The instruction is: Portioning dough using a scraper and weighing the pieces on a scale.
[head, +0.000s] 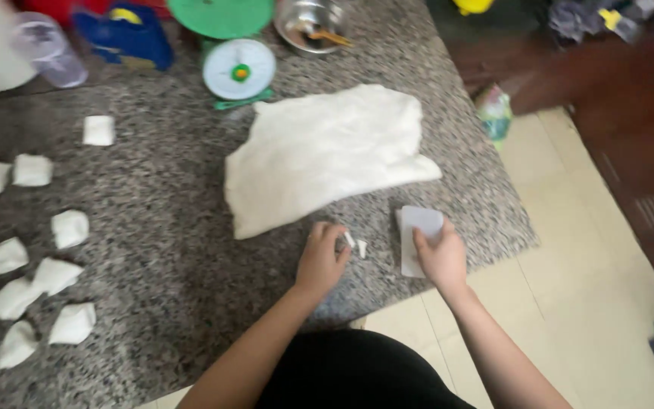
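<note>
Left hand (321,257) pinches small dough scraps (356,244) on the granite desk (175,250); right hand (440,257) grips a white scraper (416,227), dough sheet (327,155) just beyond

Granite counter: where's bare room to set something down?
Free: speckled granite counter between the cut white dough pieces and large flat dough sheet, also near the front edge. Crowded: back edge around the green dial scale and steel bowl.

Both forearms reach forward, the left hand (321,261) curled with fingertips pinched, the right hand (440,257) gripping palm down.
</note>
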